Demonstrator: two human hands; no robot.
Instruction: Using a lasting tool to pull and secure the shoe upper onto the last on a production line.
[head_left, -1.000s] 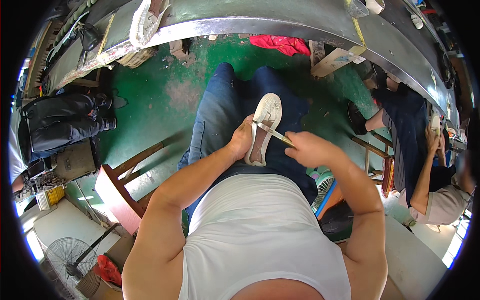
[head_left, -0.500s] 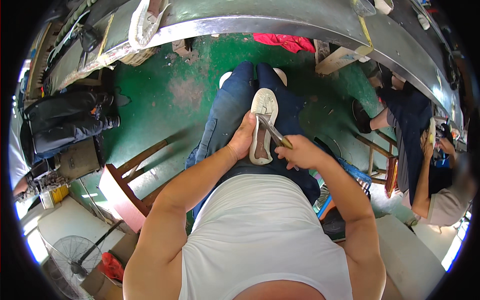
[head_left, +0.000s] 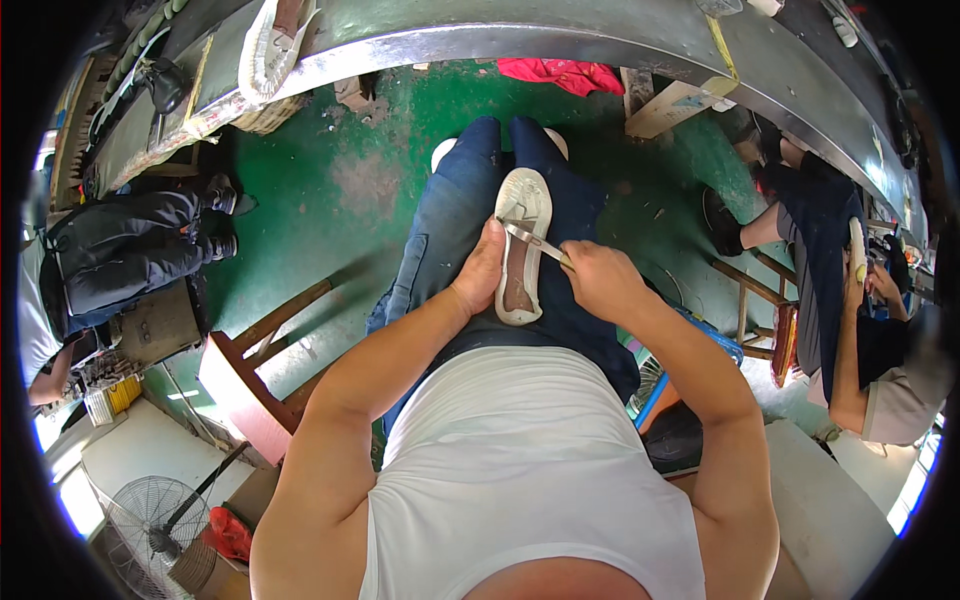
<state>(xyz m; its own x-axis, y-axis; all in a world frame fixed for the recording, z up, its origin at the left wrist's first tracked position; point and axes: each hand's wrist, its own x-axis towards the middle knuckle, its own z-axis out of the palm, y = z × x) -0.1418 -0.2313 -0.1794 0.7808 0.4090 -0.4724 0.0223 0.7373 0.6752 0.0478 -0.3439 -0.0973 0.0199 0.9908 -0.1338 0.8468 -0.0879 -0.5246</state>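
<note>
Green floor (head_left: 300,215) under me, scuffed, long metal-edged workbench (head_left: 480,40) curving across the top of my view (fisheye bend, not the real edge). Another pale upper (head_left: 262,70) sits at the bench's left, half over the rim. Red cloth (head_left: 565,76) below the bench, wooden stool (head_left: 240,390) to my left, wire fan (head_left: 150,520) behind that. Co-worker (head_left: 890,400) on the right also has hands on a piece, well apart from mine.

Main item: pale shoe (head_left: 517,268), lying on my lap, toe pointing away, brown inside facing up. Looks like my thighs in blue jeans (head_left: 445,215) do the job of a bench here, putting the opening square in front of both hands.

Left hand (head_left: 482,270): grasping the shoe's left side, thumb up by the rim; the other fingers are mostly hidden. I read that as the steadying grip, to stop the shoe swivelling. Right hand (head_left: 603,283): clenched round the handle of a narrow metal tool (head_left: 532,239), which slants across the opening, far end by my left thumb. Probably held aslant for reach to that rim. Can't make out the tip; too small.
</note>
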